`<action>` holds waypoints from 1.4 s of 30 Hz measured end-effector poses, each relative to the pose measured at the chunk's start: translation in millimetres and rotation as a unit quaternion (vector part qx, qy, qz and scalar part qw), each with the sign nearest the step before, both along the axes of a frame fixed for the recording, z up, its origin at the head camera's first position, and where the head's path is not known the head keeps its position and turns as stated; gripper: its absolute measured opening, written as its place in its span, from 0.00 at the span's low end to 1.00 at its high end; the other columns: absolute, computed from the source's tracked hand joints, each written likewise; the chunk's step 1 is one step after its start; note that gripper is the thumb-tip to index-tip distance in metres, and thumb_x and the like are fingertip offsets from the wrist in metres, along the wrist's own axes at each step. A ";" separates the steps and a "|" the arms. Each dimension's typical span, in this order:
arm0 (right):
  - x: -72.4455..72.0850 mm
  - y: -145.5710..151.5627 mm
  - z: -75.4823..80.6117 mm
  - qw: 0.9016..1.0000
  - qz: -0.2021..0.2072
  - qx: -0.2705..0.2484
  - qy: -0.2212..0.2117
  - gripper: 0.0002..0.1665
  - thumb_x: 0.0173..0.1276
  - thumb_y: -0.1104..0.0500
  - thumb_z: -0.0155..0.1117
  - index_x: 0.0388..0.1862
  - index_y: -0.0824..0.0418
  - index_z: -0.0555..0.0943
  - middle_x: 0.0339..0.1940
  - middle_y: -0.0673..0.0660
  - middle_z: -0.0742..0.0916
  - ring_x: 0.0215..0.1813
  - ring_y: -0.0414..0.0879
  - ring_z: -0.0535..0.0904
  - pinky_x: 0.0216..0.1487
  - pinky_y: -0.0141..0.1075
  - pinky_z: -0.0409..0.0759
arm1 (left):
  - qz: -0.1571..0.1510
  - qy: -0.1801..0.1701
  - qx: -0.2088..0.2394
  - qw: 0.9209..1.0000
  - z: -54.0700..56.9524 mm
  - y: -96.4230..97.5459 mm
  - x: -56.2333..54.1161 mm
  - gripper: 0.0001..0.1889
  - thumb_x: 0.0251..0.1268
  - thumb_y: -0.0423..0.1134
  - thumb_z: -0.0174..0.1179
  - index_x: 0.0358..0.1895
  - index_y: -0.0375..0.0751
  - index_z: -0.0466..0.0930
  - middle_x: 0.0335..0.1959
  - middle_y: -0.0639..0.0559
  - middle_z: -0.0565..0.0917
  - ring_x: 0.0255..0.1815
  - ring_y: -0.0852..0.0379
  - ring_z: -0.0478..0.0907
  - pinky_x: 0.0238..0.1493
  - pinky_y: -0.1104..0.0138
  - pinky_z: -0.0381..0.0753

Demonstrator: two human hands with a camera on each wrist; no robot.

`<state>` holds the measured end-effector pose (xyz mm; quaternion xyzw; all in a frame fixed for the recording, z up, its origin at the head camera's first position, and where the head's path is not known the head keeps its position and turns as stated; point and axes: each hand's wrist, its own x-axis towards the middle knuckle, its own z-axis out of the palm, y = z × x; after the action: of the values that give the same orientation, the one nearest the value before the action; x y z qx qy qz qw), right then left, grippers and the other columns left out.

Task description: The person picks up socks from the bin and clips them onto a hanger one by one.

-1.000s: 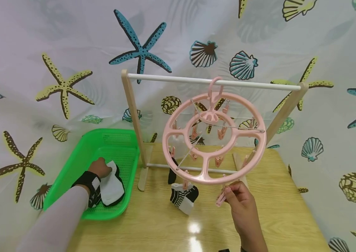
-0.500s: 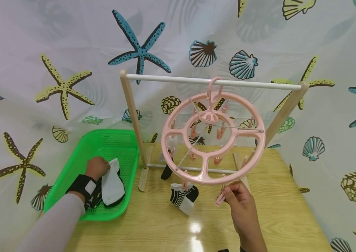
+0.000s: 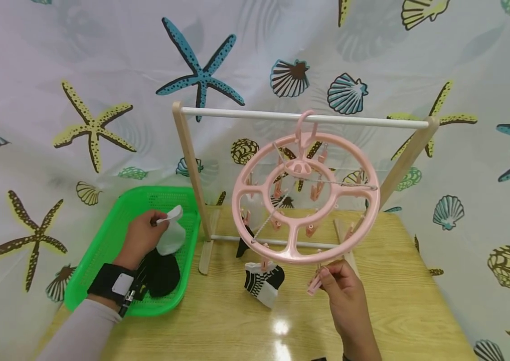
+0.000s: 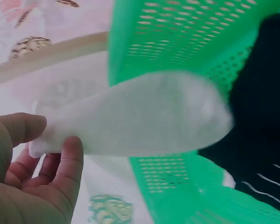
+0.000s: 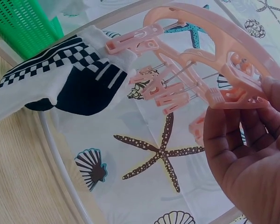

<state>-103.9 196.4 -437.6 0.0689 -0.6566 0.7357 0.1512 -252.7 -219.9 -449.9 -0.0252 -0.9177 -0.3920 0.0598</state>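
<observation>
My left hand pinches a white sock by its cuff, lifted over the green basket. In the left wrist view the sock stretches out from between thumb and fingers, toe away from the hand. Dark socks lie below it in the basket. My right hand holds a pink clothespin at the front rim of the round pink hanger. Seen from the right wrist, thumb and fingers grip that clothespin. A black-and-white patterned sock hangs from another clip to its left.
The hanger hooks over the white bar of a wooden stand. A further white-and-black sock hangs behind, at the hanger's left. Several pink clips dangle around the rings. A wooden table lies beneath, a shell-print curtain behind.
The left hand has pulled the white sock up off the pile, uncovering the dark socks. The right hand stays on its clothespin. The rear hanging sock swings slightly.
</observation>
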 end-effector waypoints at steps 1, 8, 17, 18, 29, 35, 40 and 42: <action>0.4 0.0 -0.1 1.000 -0.001 -0.002 0.001 0.09 0.76 0.71 0.52 0.37 0.79 0.68 0.32 0.59 0.82 0.32 0.49 0.84 0.39 0.36 0.84 | -0.004 0.012 0.006 1.000 1.4 2.7 2.2 0.15 0.74 0.36 0.55 0.56 0.30 0.78 0.42 0.35 0.80 0.35 0.44 0.74 0.31 0.59 0.70; 1.5 1.0 -1.6 1.000 0.000 -0.010 0.011 0.08 0.75 0.72 0.51 0.37 0.80 0.67 0.31 0.58 0.82 0.31 0.48 0.84 0.38 0.36 0.84 | -0.026 0.040 0.029 0.998 12.3 24.1 24.2 0.16 0.73 0.37 0.59 0.58 0.32 0.79 0.44 0.38 0.83 0.43 0.43 0.78 0.37 0.57 0.76; 2.0 1.6 1.8 1.000 -0.008 -0.005 0.012 0.09 0.76 0.72 0.51 0.37 0.80 0.68 0.33 0.62 0.81 0.33 0.46 0.84 0.39 0.36 0.84 | -0.064 0.051 0.059 0.995 35.3 40.3 65.7 0.09 0.69 0.36 0.63 0.48 0.37 0.83 0.35 0.47 0.82 0.26 0.55 0.70 0.25 0.66 0.70; 2.0 1.3 2.0 1.000 -0.008 -0.007 0.012 0.09 0.76 0.72 0.51 0.37 0.80 0.68 0.32 0.62 0.81 0.32 0.46 0.84 0.39 0.36 0.84 | -0.068 0.056 0.060 0.994 36.8 42.2 69.3 0.08 0.69 0.36 0.63 0.47 0.37 0.83 0.35 0.47 0.82 0.26 0.55 0.70 0.25 0.66 0.70; 3.6 -3.0 2.6 1.000 -0.007 0.000 0.000 0.09 0.76 0.71 0.52 0.38 0.79 0.69 0.33 0.58 0.82 0.34 0.48 0.85 0.41 0.37 0.84 | -0.130 0.122 0.067 0.982 32.7 81.1 99.0 0.08 0.62 0.29 0.68 0.42 0.42 0.84 0.38 0.53 0.83 0.35 0.61 0.79 0.33 0.67 0.81; 4.6 -3.6 0.4 1.000 -0.001 -0.007 0.007 0.08 0.76 0.71 0.52 0.38 0.79 0.69 0.33 0.58 0.82 0.33 0.49 0.85 0.40 0.37 0.84 | -0.173 0.137 0.053 0.974 14.5 124.0 120.5 0.09 0.59 0.30 0.70 0.38 0.47 0.84 0.35 0.61 0.82 0.35 0.64 0.79 0.35 0.66 0.82; 4.5 -3.6 -0.2 1.000 0.013 -0.011 0.026 0.08 0.76 0.72 0.51 0.39 0.80 0.68 0.33 0.58 0.82 0.33 0.49 0.85 0.40 0.38 0.84 | -0.218 0.099 0.085 0.967 -0.9 153.1 132.8 0.05 0.63 0.33 0.68 0.37 0.49 0.83 0.35 0.62 0.81 0.36 0.65 0.77 0.37 0.67 0.81; 3.6 -3.2 0.5 0.999 0.015 -0.009 0.032 0.07 0.76 0.72 0.50 0.39 0.80 0.68 0.33 0.58 0.82 0.33 0.49 0.85 0.40 0.37 0.84 | -0.235 0.091 0.099 0.963 -4.4 164.4 135.3 0.04 0.64 0.34 0.67 0.38 0.48 0.83 0.35 0.60 0.81 0.36 0.65 0.77 0.38 0.68 0.81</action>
<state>-100.4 193.2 -437.0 0.1016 -0.6437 0.7411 0.1616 -117.4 -55.5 -454.3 -0.2699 -0.8331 -0.4800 0.0512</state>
